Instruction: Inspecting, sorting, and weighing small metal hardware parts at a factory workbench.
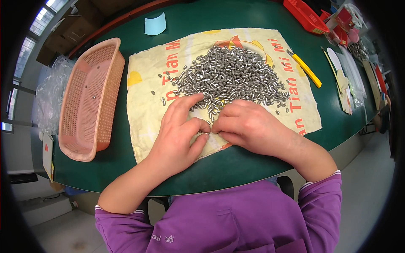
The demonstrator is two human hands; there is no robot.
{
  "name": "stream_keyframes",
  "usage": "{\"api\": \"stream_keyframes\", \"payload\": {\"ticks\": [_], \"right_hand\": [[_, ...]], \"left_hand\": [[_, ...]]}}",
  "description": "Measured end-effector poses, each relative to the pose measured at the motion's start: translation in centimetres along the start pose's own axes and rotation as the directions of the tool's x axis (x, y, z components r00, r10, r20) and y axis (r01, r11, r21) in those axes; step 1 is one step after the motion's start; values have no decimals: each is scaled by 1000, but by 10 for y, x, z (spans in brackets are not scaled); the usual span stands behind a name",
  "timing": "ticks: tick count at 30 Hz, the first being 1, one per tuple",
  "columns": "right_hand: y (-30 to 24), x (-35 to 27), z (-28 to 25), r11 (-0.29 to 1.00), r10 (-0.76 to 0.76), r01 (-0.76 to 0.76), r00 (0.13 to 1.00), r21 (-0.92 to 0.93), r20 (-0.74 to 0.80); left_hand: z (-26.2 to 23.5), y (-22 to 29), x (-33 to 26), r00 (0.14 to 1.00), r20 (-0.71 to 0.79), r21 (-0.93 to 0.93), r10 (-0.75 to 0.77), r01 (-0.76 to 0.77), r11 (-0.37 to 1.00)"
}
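A large heap of small, shiny metal pieces [236,71], barrel-shaped and grey-silver, lies on a cream printed cloth [145,109]. At the heap's near edge my left hand [181,128] has thumb and index finger pinched on a small metal piece [206,133], only partly visible. Its other fingers stretch toward the heap. Close against it, my right hand [244,124] has its fingers curled in, with the fingertips meeting the left hand's pinch. Whatever the right fingers hold is hidden.
A pink plastic basket [90,101] with a few loose pieces stands at the left, beside clear plastic bags [52,92]. A yellow utility knife [306,71] lies on the cloth's right edge. A blue paper [155,24] and a red tray [306,16] sit farther back on the green table [202,17].
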State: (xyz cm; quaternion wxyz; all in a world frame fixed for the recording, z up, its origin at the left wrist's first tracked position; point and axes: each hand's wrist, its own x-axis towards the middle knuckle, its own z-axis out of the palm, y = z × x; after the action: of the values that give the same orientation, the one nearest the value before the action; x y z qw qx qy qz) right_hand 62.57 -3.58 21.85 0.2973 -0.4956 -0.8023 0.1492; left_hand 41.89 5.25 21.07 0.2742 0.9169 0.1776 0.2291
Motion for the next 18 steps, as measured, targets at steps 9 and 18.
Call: {"api": "stream_keyframes", "payload": {"ticks": [9,18], "right_hand": [[2,1,7,996,17,-14,999,85,-43],[1,-1,-1,994,105,-104,994,-16,33]], "left_hand": [[-1,-1,-1,1000,11,-20,1,-1,1000],[-9,1,-1,998,59,51,27,-30,998]]}}
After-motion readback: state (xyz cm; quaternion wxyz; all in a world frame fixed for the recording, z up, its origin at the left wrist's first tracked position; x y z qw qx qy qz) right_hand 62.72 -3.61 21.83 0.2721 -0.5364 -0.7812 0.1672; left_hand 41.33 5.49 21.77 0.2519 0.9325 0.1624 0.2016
